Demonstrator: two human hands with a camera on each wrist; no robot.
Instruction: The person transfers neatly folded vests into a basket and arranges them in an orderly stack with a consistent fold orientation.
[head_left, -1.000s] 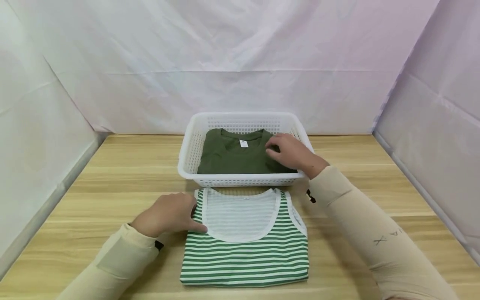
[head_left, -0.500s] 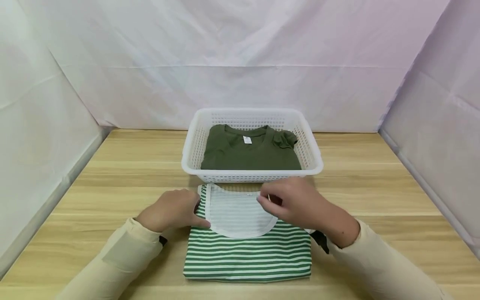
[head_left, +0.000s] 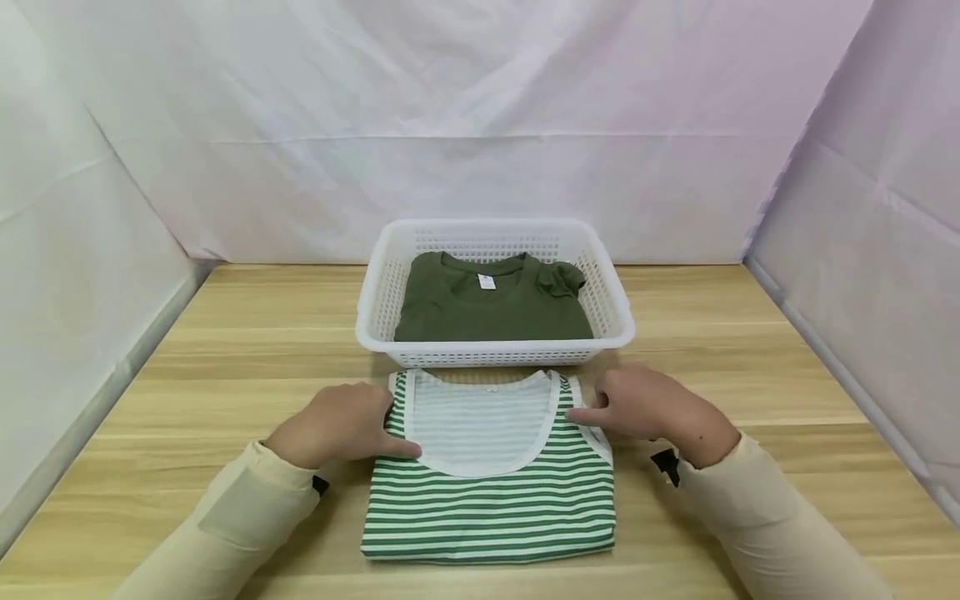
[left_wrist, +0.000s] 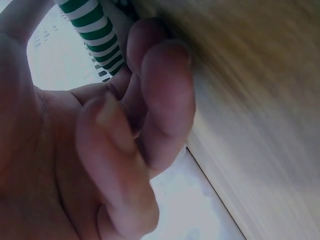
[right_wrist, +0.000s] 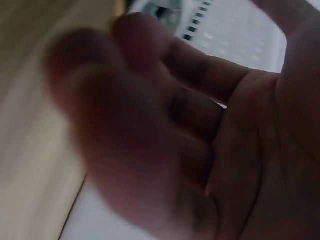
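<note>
A folded tank top (head_left: 487,517) with green and white stripes and white trim lies on the table in the head view, neckline towards the basket. My left hand (head_left: 341,425) pinches its left strap edge, thumb on top and fingers at the side; striped cloth (left_wrist: 97,35) shows by the fingers in the left wrist view. My right hand (head_left: 652,408) is at the right strap, its thumb reaching over the cloth. Its loosely curled fingers (right_wrist: 125,145) are blurred in the right wrist view, and no hold on the cloth is visible. A folded dark green shirt (head_left: 480,312) lies in the basket.
The white perforated basket (head_left: 495,357) stands just behind the tank top. Bare wooden table (head_left: 247,350) lies on both sides. White cloth walls (head_left: 480,183) enclose the back and sides.
My right hand has come out of the basket, back over the tank top and to its right strap. The green shirt's right sleeve is now uncovered. My left hand has stayed at the left strap.
</note>
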